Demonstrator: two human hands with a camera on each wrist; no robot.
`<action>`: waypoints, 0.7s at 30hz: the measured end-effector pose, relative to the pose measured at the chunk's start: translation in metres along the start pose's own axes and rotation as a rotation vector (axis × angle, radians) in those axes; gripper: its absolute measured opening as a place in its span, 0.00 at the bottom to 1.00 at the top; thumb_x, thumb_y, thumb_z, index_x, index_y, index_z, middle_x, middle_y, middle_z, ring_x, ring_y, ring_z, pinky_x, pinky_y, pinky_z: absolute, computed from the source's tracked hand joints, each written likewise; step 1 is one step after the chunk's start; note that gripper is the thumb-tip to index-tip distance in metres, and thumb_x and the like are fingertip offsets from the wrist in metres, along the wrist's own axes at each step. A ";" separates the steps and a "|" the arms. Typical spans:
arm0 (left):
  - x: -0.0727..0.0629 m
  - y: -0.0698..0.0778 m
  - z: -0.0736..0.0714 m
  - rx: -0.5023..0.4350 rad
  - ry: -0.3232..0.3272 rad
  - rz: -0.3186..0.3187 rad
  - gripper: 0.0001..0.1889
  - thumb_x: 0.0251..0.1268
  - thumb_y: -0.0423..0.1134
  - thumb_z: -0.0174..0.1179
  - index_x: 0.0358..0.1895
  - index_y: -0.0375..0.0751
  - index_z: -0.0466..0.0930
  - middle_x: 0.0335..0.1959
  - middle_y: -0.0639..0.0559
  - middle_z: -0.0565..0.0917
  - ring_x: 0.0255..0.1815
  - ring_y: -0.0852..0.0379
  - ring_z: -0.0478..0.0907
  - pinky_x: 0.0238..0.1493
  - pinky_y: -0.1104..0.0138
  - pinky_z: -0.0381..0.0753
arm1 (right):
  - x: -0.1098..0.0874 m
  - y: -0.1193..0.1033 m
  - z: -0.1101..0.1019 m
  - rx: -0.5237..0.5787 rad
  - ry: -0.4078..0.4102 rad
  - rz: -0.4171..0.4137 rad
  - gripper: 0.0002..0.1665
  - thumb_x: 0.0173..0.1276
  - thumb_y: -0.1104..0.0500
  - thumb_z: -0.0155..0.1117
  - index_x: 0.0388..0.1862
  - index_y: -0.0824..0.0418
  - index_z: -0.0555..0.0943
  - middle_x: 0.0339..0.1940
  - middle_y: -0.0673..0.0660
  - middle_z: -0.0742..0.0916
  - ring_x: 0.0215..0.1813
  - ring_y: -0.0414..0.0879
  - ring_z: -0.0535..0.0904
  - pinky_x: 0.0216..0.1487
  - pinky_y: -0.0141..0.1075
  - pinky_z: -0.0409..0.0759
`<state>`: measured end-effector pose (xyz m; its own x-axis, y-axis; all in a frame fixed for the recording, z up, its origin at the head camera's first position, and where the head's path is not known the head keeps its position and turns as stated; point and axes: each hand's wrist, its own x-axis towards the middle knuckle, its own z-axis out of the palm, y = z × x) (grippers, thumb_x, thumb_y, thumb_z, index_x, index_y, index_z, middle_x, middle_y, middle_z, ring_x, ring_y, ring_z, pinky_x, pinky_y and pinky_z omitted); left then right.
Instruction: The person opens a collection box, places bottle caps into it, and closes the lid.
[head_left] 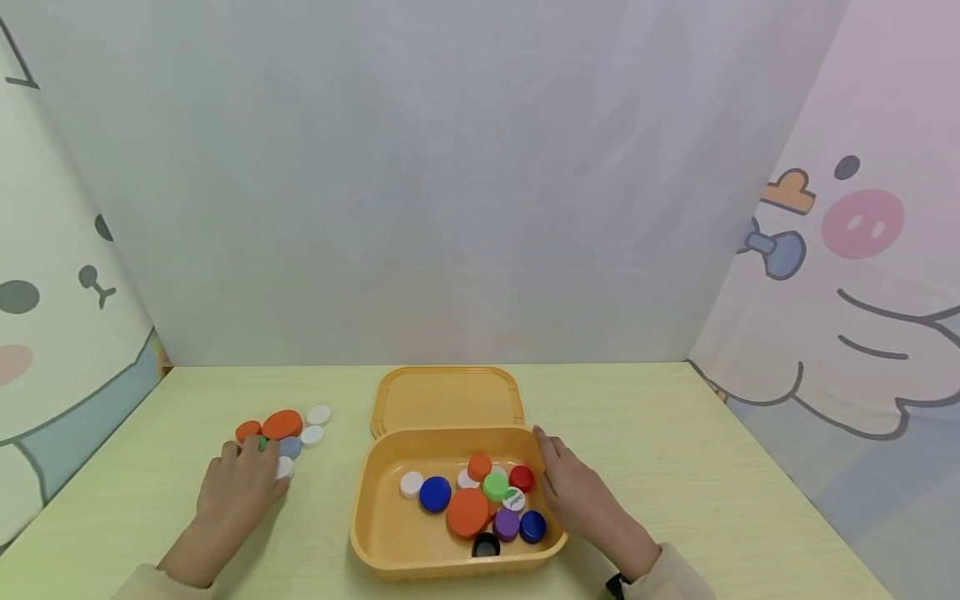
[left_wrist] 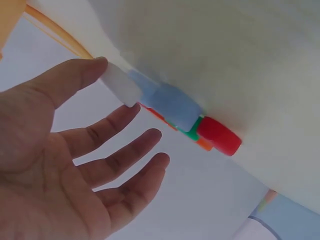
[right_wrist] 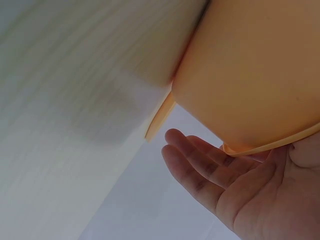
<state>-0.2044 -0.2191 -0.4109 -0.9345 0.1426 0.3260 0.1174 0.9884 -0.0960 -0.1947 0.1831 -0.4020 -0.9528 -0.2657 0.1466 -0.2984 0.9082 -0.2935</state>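
Observation:
On the table's left side my left hand [head_left: 238,487] reaches over a group of bottle caps. Its thumb and index finger pinch a white bottle cap [left_wrist: 120,84], with the other fingers spread apart. Beside that cap are a light blue cap [left_wrist: 175,105], a red cap [left_wrist: 219,135], a large orange cap [head_left: 282,424] and a green cap, partly hidden by the fingers. My right hand [head_left: 588,500] holds the right wall of a yellow-orange box [head_left: 397,533], thumb over the rim [right_wrist: 280,143] and fingers along the outside. Several coloured caps lie inside the box.
A flat yellow-orange lid [head_left: 450,398] lies directly behind the box. Two more white caps, one of them a white cap [head_left: 318,414] farther back, lie right of the left-hand group. Cloth walls with cartoon animals enclose the wooden table [head_left: 637,417] at the back and sides.

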 end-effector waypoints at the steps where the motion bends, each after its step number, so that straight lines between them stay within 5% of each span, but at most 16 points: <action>1: 0.000 0.001 -0.001 0.002 0.016 0.006 0.25 0.40 0.46 0.71 0.35 0.28 0.75 0.27 0.38 0.74 0.26 0.42 0.70 0.23 0.55 0.73 | 0.000 0.000 0.000 0.000 -0.001 0.000 0.31 0.68 0.62 0.48 0.69 0.66 0.57 0.59 0.61 0.74 0.59 0.54 0.73 0.55 0.48 0.74; 16: 0.006 0.029 -0.033 -0.027 0.228 0.100 0.23 0.36 0.43 0.74 0.30 0.31 0.74 0.26 0.41 0.74 0.27 0.42 0.71 0.23 0.57 0.73 | 0.001 0.001 0.000 -0.008 0.006 -0.010 0.31 0.68 0.62 0.48 0.69 0.66 0.57 0.59 0.62 0.74 0.59 0.54 0.73 0.54 0.47 0.75; 21: 0.008 0.045 -0.045 -0.026 0.231 0.122 0.23 0.39 0.44 0.72 0.34 0.30 0.74 0.30 0.39 0.75 0.32 0.40 0.73 0.28 0.56 0.76 | 0.001 0.001 0.000 -0.014 0.009 -0.009 0.31 0.68 0.63 0.48 0.69 0.66 0.57 0.59 0.62 0.74 0.58 0.54 0.74 0.54 0.47 0.75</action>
<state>-0.1913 -0.1707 -0.3699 -0.8120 0.2654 0.5199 0.2357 0.9639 -0.1240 -0.1955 0.1834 -0.4026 -0.9494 -0.2715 0.1576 -0.3065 0.9102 -0.2785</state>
